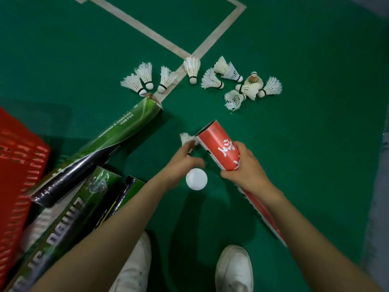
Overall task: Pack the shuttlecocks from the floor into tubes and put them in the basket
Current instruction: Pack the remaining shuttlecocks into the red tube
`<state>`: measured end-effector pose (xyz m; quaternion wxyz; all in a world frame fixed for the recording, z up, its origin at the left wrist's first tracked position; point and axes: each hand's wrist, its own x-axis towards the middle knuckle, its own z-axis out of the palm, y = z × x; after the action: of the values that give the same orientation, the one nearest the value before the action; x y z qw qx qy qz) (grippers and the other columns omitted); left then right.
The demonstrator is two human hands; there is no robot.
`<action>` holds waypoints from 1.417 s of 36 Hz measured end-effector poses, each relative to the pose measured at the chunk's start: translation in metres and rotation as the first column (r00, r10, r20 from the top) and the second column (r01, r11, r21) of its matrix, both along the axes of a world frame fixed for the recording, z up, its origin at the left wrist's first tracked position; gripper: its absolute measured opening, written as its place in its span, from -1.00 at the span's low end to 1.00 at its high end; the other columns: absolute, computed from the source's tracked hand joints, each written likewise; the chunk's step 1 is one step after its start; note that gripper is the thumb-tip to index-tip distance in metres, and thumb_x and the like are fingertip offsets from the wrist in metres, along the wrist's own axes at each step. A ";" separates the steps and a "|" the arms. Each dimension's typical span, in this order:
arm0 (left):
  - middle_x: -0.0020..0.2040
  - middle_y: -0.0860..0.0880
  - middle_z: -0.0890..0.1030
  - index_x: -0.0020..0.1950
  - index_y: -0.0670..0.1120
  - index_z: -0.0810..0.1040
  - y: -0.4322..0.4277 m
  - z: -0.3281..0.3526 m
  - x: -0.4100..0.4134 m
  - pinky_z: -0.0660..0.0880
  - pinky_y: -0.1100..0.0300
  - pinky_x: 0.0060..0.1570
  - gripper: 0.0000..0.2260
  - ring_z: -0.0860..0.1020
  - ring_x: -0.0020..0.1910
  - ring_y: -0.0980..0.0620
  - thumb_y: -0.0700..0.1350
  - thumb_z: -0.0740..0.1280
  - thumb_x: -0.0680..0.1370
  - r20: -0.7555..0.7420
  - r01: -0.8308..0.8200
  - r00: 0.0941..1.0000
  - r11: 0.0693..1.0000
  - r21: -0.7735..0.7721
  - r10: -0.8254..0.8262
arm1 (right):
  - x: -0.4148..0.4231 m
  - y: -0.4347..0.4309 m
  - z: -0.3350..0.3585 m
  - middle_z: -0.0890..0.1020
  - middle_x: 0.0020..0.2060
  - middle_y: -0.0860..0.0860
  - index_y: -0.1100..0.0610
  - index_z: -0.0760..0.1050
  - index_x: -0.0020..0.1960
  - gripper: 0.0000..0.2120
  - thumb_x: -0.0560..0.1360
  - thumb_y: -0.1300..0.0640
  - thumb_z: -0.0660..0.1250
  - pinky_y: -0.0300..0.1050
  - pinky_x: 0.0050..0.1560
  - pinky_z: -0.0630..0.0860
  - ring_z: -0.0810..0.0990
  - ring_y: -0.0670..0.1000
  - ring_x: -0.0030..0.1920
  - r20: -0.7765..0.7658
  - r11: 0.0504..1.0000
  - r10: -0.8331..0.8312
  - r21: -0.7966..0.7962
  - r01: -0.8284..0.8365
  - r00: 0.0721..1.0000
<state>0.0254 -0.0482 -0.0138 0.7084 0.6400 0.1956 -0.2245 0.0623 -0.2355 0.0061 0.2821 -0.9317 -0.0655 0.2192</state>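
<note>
My right hand [244,167] grips a red tube [219,145] with white characters, its open mouth tilted up and to the left. My left hand [183,163] pinches a white shuttlecock [186,139] right at the tube's mouth. A white round cap [196,179] lies on the floor just below my left hand. Several white shuttlecocks lie scattered on the green floor beyond, one group at the left [145,79] and another at the right [250,87]. A red basket [19,165] stands at the left edge.
Several green and black tubes [117,131] lie piled between the basket and my left arm. White court lines [160,36] cross the green floor [305,133] ahead. My white shoes [233,268] stand at the bottom. A grey strip runs along the right edge.
</note>
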 end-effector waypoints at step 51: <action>0.30 -0.08 0.38 0.33 -0.14 0.39 0.082 -0.008 0.088 0.27 0.16 0.36 -0.70 0.37 0.32 -0.02 -0.23 0.22 0.59 0.349 -0.490 0.869 0.702 0.517 0.350 | 0.060 0.040 -0.005 0.45 0.07 0.04 -0.03 0.17 0.39 -0.24 0.29 0.00 0.46 -0.02 0.02 0.43 0.49 0.13 0.04 0.130 0.977 0.181 -0.139 -0.163 0.975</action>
<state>0.1136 0.0338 -0.0213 0.5235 0.7862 0.3159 0.0899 0.1224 -0.1960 0.0014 0.1967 -0.9518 -0.1520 0.1797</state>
